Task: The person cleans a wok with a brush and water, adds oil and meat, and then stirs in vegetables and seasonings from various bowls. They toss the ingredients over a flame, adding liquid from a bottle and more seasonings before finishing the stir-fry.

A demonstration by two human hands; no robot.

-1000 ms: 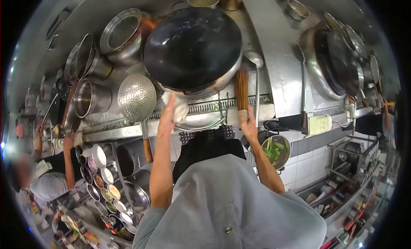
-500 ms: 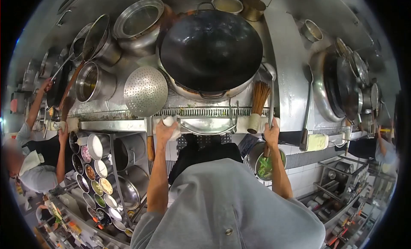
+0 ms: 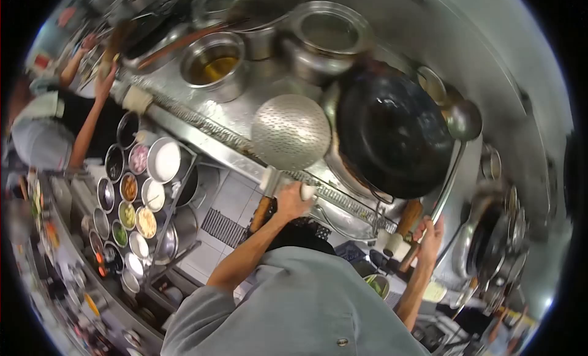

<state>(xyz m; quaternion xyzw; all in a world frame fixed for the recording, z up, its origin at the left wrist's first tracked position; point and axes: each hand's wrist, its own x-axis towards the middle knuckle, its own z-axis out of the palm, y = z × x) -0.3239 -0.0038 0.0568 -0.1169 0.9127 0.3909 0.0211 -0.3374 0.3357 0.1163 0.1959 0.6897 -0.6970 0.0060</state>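
Note:
My left hand (image 3: 294,203) is closed around a bunched white cloth (image 3: 308,191) at the stove's front edge. My right hand (image 3: 431,236) grips the handle of a long metal ladle (image 3: 463,121), whose bowl is at the right side of the large black wok (image 3: 392,132). The wok sits on its burner, and its inside shows no food. Left of it lies a round perforated skimmer (image 3: 291,132), its wooden handle hanging over the edge near my left hand. A bamboo brush (image 3: 409,216) rests close to my right hand.
A pot of yellowish oil (image 3: 214,67) and a lidded steel pot (image 3: 327,34) stand on the range. Bowls of ingredients (image 3: 147,220) fill a rack at left. Greens in a pot (image 3: 376,285) are below my right hand. Another person (image 3: 46,132) works at far left.
My view has swung left and tilted, so the range now slants. The ladle in my right hand has moved outward at the wok's right. My left hand still holds the cloth.

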